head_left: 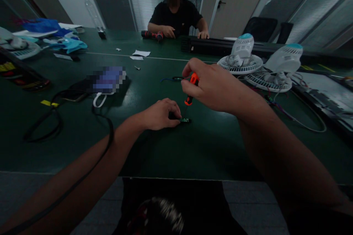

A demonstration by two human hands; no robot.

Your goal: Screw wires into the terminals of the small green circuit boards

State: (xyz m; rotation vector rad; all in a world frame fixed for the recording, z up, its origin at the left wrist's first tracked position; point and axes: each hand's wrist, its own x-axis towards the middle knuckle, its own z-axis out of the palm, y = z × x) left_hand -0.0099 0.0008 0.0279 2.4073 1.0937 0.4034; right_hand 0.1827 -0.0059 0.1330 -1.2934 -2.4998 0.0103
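Note:
My left hand (pixel 161 114) rests on the dark green table (pixel 193 147), its fingers pinched on a small green circuit board (pixel 185 120). My right hand (pixel 213 86) is closed round an orange and black screwdriver (pixel 191 90), held upright with its thin tip pointing down at the board. A thin blue wire and a small dark part (pixel 176 78) lie on the table just beyond my right hand.
Two small white fans (pixel 244 57) (pixel 278 69) with loose wires lie at the right. A black cable (pixel 55 117) loops at the left near a dark pouch. Across the table a person (pixel 176 16) sits with a drill (pixel 153 35). Paper scraps (pixel 140 54) and blue cloths (pixel 66 42) lie further back.

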